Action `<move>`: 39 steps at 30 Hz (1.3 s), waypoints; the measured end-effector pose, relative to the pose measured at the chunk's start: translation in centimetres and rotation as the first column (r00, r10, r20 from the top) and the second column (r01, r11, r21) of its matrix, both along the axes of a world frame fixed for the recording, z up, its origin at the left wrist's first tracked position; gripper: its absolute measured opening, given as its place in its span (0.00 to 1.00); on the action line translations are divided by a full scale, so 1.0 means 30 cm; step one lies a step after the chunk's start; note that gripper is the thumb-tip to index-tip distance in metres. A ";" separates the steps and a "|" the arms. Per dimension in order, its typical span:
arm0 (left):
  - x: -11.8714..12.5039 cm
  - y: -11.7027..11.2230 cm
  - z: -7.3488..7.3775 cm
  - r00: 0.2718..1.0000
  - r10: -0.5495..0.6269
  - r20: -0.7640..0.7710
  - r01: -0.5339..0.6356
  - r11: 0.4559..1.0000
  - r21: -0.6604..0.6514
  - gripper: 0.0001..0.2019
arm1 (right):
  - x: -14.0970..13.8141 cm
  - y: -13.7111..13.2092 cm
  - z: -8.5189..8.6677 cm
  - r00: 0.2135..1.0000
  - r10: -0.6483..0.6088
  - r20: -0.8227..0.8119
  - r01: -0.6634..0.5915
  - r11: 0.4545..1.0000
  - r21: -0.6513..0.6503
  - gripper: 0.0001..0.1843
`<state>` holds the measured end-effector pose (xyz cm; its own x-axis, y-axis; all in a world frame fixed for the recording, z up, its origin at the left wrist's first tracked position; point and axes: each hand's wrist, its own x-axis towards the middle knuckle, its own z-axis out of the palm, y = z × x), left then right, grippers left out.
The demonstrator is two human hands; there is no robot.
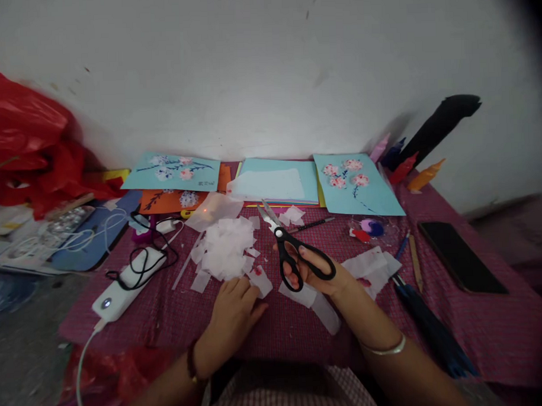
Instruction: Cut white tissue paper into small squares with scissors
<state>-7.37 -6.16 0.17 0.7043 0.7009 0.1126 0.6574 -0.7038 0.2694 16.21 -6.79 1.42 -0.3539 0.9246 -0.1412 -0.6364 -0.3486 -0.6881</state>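
My right hand (320, 272) grips black-handled scissors (290, 244), fingers through the loops, blades slightly parted and pointing away toward the far left. My left hand (234, 311) rests on the purple checked cloth (168, 301), fingers curled at the near edge of a heap of white tissue paper pieces (225, 246); whether it pinches a piece I cannot make out. More white paper scraps (366, 265) lie to the right of the scissors hand and under it.
Light blue cards with paper flowers (357, 185) (174, 171) and a stack of coloured sheets (274, 185) lie by the wall. A white power strip with cables (127, 282) sits left, a dark phone (459, 255) right, pens and a brush (410, 257) between, red plastic bags (24, 152) far left.
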 end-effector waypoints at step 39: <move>-0.174 0.495 0.138 0.623 0.440 0.647 0.555 0.334 -0.762 0.22 | -0.219 0.039 -0.006 0.873 0.026 0.487 -0.192 0.936 0.295 0.34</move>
